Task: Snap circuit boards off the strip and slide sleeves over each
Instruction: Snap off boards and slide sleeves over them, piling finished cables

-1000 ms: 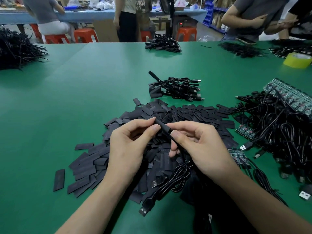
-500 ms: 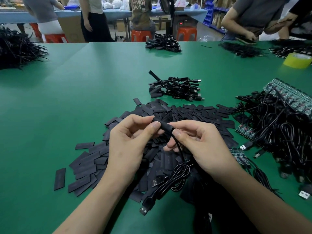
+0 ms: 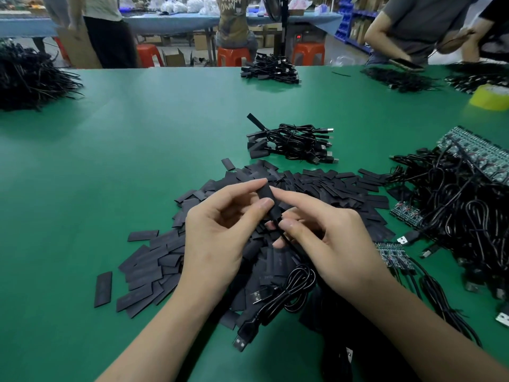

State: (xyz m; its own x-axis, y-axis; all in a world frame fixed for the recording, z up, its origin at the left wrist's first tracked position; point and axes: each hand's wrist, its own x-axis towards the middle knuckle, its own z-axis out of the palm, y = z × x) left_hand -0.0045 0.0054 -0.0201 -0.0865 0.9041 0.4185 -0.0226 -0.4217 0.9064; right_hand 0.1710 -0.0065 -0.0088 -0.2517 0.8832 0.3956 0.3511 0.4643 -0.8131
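Left hand: thumb and forefinger pinch a flat black sleeve, held up above the table, tilted, upper end away from the wearer. Other fingers loosely curled, off the sleeve.

Right hand: forefinger stretched out, tip touching the sleeve's right edge. Thumb and middle finger pinch the thin black cable just where it leaves the sleeve's lower end. What sits inside the sleeve is hidden.

The cable runs under the right palm to a tied coil that hangs low, its USB plug nearest the wearer.

Under both hands: pile of sleeves, loose and flat, spread over the table.

Beyond the pile: bundle of sleeved cables.

Right side: tangle of cables with a long strip of circuit boards lying on top; two short board strips at its near edge.

Far right: yellow tape roll.

Containers: open cardboard box on the floor past the table, contents not visible; blue bins on shelving, contents too small to tell.
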